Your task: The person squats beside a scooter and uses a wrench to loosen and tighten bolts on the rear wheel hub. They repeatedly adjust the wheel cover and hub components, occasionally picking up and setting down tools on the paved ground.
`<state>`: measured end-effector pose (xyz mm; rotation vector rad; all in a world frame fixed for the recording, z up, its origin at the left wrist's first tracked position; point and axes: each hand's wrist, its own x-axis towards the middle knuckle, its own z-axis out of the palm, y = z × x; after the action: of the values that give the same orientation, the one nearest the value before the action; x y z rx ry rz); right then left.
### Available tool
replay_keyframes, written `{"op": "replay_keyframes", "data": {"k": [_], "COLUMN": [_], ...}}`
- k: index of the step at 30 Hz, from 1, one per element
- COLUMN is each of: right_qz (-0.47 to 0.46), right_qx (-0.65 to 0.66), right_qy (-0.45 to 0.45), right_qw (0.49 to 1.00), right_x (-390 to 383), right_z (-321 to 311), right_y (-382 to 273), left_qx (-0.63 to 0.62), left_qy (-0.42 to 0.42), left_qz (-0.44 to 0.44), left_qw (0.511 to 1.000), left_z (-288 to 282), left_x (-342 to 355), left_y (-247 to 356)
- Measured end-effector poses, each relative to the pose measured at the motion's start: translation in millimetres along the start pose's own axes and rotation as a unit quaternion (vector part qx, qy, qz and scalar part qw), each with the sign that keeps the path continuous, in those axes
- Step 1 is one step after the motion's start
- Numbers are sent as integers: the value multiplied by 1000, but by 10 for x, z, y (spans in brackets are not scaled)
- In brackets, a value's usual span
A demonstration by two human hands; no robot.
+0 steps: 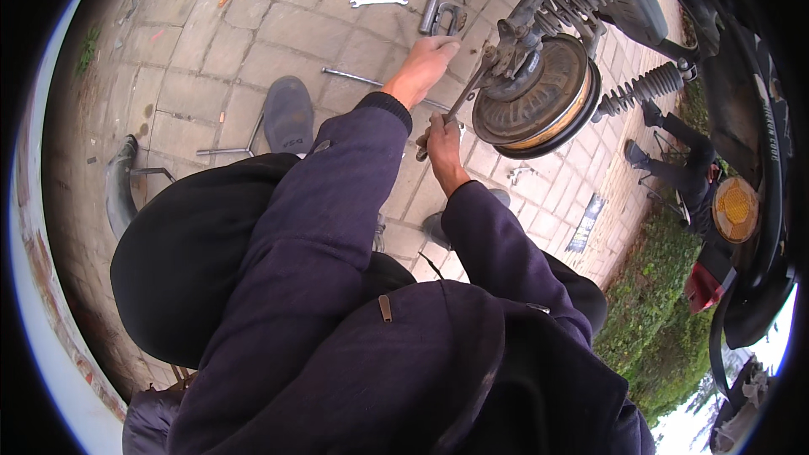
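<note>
Paved brick yard. Brake drum point(539, 88) at 1 o'clock, wheel already off. Right hand point(442, 141) clenched around long tool point(462, 101), tip at hub; left hand point(425, 63) steadies beside, grip unclear. Fastener work judged unfinished.

We gripped a slim metal tool point(459, 105) with our right hand point(442, 141) just beside the brake drum point(539, 93); our left hand point(425, 63) reached to the drum's left edge. A spanner point(378, 2) lay well beyond the drum on the paving point(219, 42).
</note>
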<state>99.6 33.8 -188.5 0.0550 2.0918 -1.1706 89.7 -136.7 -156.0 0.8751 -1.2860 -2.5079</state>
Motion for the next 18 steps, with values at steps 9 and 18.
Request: {"op": "replay_keyframes", "data": {"k": [9, 18], "right_qz": [33, -13], "right_qx": [-13, -266], "right_qy": [-47, -60], "right_qw": [998, 962], "right_x": [37, -973], "right_z": [24, -378], "right_y": [167, -108], "left_qx": [46, -13], "left_qy": [1, 7], "left_qz": [1, -25], "left_qw": [999, 1000], "left_z": [100, 119], "left_x": [-70, -49], "left_y": [-19, -40]}}
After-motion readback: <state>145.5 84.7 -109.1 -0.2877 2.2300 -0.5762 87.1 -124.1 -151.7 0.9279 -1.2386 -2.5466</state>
